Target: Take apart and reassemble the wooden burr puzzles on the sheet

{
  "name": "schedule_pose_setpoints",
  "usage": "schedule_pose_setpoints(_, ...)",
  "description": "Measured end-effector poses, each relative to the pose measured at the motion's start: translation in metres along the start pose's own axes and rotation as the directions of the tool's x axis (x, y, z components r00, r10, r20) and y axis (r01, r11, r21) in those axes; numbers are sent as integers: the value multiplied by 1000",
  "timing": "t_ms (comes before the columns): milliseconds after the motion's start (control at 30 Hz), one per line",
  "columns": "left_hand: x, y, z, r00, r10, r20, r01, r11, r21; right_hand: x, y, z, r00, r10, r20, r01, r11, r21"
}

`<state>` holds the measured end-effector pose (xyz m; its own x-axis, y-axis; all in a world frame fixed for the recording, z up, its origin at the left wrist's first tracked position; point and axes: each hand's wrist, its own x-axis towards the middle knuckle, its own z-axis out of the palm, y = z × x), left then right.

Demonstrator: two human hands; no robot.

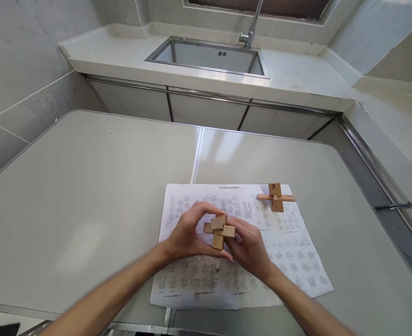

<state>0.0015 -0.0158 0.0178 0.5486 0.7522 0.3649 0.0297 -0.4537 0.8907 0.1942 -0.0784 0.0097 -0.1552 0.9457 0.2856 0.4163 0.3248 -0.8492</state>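
Both hands meet over the printed instruction sheet (241, 261), which serves as the landmark here: the left hand (187, 235) and right hand (250, 247) together hold a wooden interlocking puzzle (219, 228) just above the middle of the sheet, the left fingers (206, 210) curled over its top and near side, the right fingers (239, 228) pinched narrowly on a bar at its right. Judging from how it sits, this puzzle is partly joined: several short notched bars cross one another, with ends sticking out unevenly, so it looks neither fully locked nor fully apart, and which way the work runs cannot be told. On the far right corner of the sheet rests a second wooden cross piece (276, 197), a thin rod through a square block, untouched and well apart from the hands. No loose bars show elsewhere on the sheet. The sheet lies on a pale grey folding surface (87, 196) with a seam running down its middle, reaching the sheet's far edge. Beyond the sheet stands a white counter with a stainless steel sink (209, 56) and a faucet (250, 28) under a window, cabinet fronts below it. Grey marbled tile walls lie to the left of the sheet, and a second counter run lies to its right.
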Motion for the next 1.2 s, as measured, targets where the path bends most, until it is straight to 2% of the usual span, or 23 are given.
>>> schedule_pose_setpoints(100,-3,-2,8,996,-6,-85,3,1000,-30,0,4,0,999,32,-40,-32,999,-17)
schedule_pose_setpoints(400,-5,-1,5,999,-38,-19,37,999,-33,2,5,-1,991,123,-47,-120,991,61)
schedule_pose_setpoints(600,-5,-1,5,995,-92,-32,91,996,-15,0,9,2,981,189,37,-192,968,162)
schedule_pose_setpoints(700,-4,-1,4,994,-97,-45,96,995,-33,-1,12,3,979,179,97,-197,953,232)
schedule_pose_setpoints(933,2,5,-1,982,-183,-51,173,973,-153,1,9,1,983,152,108,-169,969,179)
schedule_pose_setpoints(1200,4,4,-2,965,-263,24,261,935,-242,4,8,-1,970,200,135,-224,954,199)
